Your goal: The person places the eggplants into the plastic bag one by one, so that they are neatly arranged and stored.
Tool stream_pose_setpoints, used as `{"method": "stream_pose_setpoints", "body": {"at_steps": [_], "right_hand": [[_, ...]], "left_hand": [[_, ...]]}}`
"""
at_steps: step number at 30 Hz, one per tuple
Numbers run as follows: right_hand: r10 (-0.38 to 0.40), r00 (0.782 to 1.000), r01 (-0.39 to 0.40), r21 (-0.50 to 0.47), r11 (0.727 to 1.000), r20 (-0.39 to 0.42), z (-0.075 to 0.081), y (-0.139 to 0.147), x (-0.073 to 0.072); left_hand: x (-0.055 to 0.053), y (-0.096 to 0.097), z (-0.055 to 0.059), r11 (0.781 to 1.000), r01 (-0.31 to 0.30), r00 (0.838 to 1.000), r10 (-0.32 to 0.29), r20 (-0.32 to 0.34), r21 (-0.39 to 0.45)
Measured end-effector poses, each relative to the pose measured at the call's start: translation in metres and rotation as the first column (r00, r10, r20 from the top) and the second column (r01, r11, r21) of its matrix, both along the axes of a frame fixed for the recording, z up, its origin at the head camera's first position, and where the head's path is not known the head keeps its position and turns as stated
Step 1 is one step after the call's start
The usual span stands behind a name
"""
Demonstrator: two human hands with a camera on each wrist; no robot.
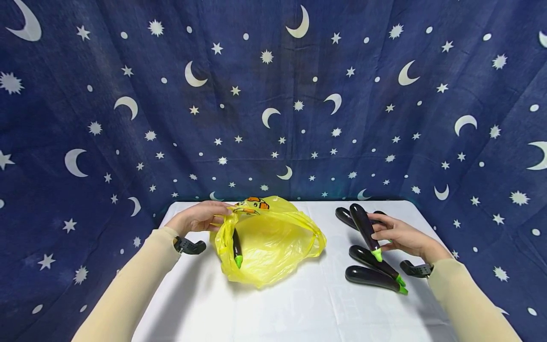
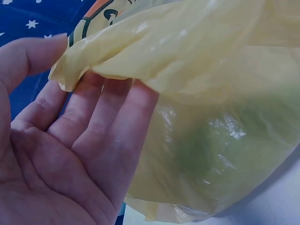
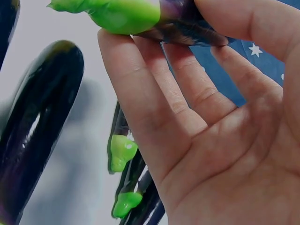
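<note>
A yellow plastic bag (image 1: 278,237) lies on the table with its mouth spread toward me. My left hand (image 1: 201,217) pinches the left edge of its rim between thumb and fingers. Inside, a dark purple eggplant (image 1: 237,244) with a green stem end leans near the bag's left wall. On the right, my right hand (image 1: 406,236) grips another eggplant (image 1: 362,223), thumb on one side and fingers on the other. Its green cap (image 3: 126,14) points toward the table's front. Several more eggplants lie around and beneath that hand, among them two nearer ones (image 1: 369,259) (image 1: 371,276).
A white cloth covers the table (image 1: 299,308). Behind the held eggplant, one more eggplant (image 1: 344,217) is partly hidden. A dark blue curtain (image 1: 273,95) with moons and stars hangs close behind and along both sides.
</note>
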State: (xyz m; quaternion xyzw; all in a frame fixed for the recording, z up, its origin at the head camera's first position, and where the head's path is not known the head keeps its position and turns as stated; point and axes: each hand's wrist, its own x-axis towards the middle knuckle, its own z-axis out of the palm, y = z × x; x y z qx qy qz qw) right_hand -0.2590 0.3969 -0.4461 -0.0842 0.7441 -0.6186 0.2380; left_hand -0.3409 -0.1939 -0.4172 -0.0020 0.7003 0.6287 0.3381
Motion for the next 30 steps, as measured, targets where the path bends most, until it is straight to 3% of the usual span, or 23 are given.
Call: {"method": "stream_pose_setpoints", "body": {"at_steps": [12, 30], "right_hand": [[0.009, 1.000, -0.009, -0.028, 1.000, 0.001, -0.004, -0.006, -0.004], [0.041, 0.999, -0.041, -0.041, 0.998, -0.003, 0.000, -0.021, -0.005]], "left_hand": [[0.004, -0.001, 0.002, 0.994, 0.096, 0.995, -0.094, -0.029, 0.056], [0.003, -0.006, -0.004, 0.975, 0.169, 0.985, -0.163, -0.051, 0.142]]}}
